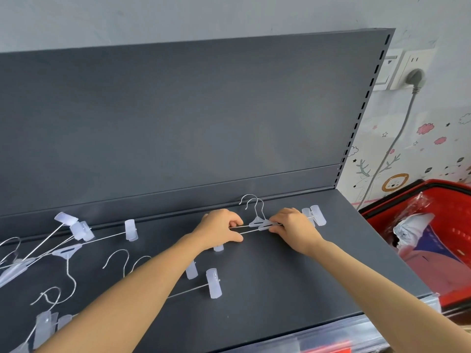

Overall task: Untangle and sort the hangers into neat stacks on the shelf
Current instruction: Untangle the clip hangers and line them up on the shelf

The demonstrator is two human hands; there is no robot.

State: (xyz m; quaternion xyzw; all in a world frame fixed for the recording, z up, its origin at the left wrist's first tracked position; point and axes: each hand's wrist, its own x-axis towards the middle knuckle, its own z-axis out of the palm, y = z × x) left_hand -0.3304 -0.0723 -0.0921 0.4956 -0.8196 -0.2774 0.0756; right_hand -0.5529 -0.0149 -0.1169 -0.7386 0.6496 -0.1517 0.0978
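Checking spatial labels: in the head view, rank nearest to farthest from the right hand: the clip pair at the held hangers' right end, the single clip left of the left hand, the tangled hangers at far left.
1. clip pair on the held hangers, just right of the right hand.
2. single clip, well to the left.
3. tangled hangers, far left edge.

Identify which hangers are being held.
The two overlapping hangers at the shelf's rear, gripped by left hand and right hand; other hangers lie loose at left.
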